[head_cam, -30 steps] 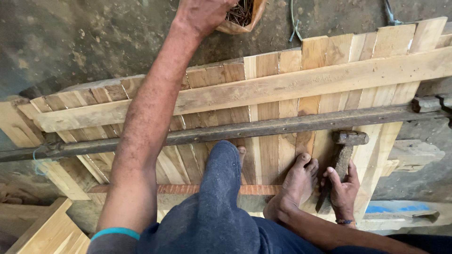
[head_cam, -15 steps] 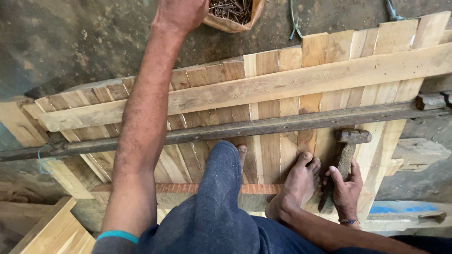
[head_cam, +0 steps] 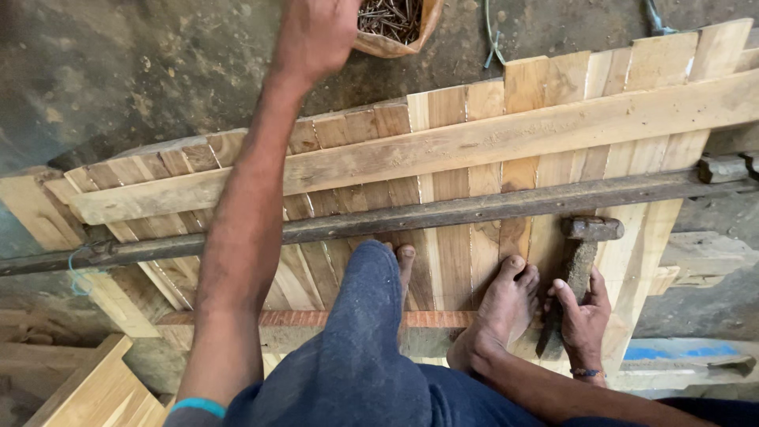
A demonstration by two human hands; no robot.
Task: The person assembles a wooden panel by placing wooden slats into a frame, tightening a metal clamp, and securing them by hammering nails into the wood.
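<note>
My left hand (head_cam: 315, 33) is stretched far forward beside a brown bag of nails (head_cam: 391, 22) on the dirt floor, touching its left edge. Its fingers curl under and are hidden. My right hand (head_cam: 583, 324) grips the handle of a hammer (head_cam: 583, 253), whose iron head rests on a panel of side-by-side wooden planks (head_cam: 451, 273). A pale cross batten (head_cam: 490, 141) lies over the planks. A long rusty metal bar clamp (head_cam: 443, 213) spans them just below it. My bare feet (head_cam: 502, 308) stand on the planks.
Pale wooden offcuts (head_cam: 95, 387) are stacked at the lower left. A green cord (head_cam: 494, 35) lies on the floor beyond the panel. More boards and a blue sheet (head_cam: 672, 352) lie at the lower right. The clamp's jaw (head_cam: 723, 168) sits at the right edge.
The view has tilted so the nail bag shows more fully. My left hand has shifted from over the bag to its left side. The right hand and hammer have stayed put.
</note>
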